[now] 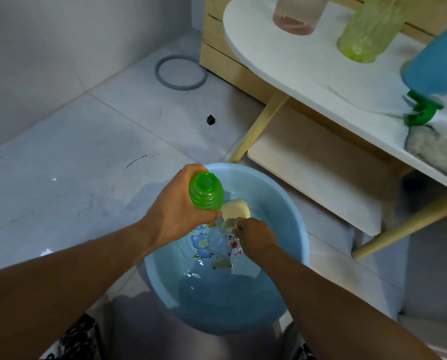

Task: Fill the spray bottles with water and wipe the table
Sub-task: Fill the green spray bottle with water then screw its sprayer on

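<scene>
My left hand (175, 206) grips an uncapped green bottle (206, 190), mouth up, over the far side of a light blue basin (299, 224) of water on the floor. My right hand (256, 236) is closed on a pale yellow cup-like scoop (236, 209) just above the water, right beside the green bottle. On the white table (282, 58) at the upper right stand a pink bottle (297, 14) and a yellow-green bottle (367, 29). A blue bottle (435, 68) with a green spray head (422, 110) lies tilted there, next to a grey cloth (432, 149).
The table has pale wooden legs and a lower shelf (315, 165) close to the basin's right. A grey ring (180, 72) and a small black object (210, 120) lie on the tiled floor beyond the basin. A wooden crate stands behind the table.
</scene>
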The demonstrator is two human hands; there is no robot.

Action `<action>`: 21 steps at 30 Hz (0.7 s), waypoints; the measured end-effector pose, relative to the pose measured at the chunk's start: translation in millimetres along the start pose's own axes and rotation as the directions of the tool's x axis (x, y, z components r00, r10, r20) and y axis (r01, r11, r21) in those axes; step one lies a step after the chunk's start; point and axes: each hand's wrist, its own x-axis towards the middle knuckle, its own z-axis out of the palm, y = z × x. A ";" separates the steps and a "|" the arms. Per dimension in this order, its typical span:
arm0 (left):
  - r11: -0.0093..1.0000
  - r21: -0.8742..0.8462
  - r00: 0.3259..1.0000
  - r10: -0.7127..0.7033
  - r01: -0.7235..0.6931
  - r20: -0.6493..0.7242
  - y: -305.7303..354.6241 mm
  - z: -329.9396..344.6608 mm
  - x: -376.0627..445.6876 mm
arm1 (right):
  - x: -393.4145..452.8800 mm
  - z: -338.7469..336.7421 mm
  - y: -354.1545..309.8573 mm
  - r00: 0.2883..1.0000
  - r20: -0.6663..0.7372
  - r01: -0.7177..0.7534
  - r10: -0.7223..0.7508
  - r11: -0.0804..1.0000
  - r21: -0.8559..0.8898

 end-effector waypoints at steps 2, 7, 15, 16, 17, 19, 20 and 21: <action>1.000 -0.010 1.000 -0.002 0.002 0.005 1.8 -4.0 -1.7 | -0.9 -2.0 -2.7 1.000 0.005 -0.024 0.024 0.976 0.214; 1.000 -0.027 1.000 0.011 -0.011 -0.004 16.4 -15.6 -7.5 | -11.5 -12.6 2.9 0.965 0.128 -0.240 0.228 0.579 0.779; 0.993 0.035 0.993 0.116 -0.116 0.014 43.8 -37.7 -19.5 | -48.5 -61.9 5.5 0.954 0.098 -0.204 0.284 0.373 0.905; 0.992 0.038 0.993 0.121 -0.122 0.009 49.7 -41.5 -22.4 | -55.4 -75.2 4.4 0.959 0.068 -0.176 0.275 0.390 0.904; 0.992 0.034 0.993 0.121 -0.121 0.005 54.7 -44.5 -24.8 | -61.4 -87.4 4.1 0.963 0.036 -0.148 0.266 0.416 0.897; 0.992 0.021 0.992 0.126 -0.126 0.004 67.0 -51.1 -28.5 | -72.0 -113.0 3.5 0.967 -0.029 -0.098 0.253 0.472 0.876; 0.992 0.020 0.992 0.128 -0.128 0.011 72.7 -54.3 -30.0 | -77.3 -125.1 2.9 0.968 -0.053 -0.077 0.246 0.492 0.867; 0.991 0.025 0.991 0.132 -0.132 0.018 81.9 -58.2 -31.8 | -83.2 -138.2 2.9 0.969 -0.080 -0.053 0.235 0.511 0.858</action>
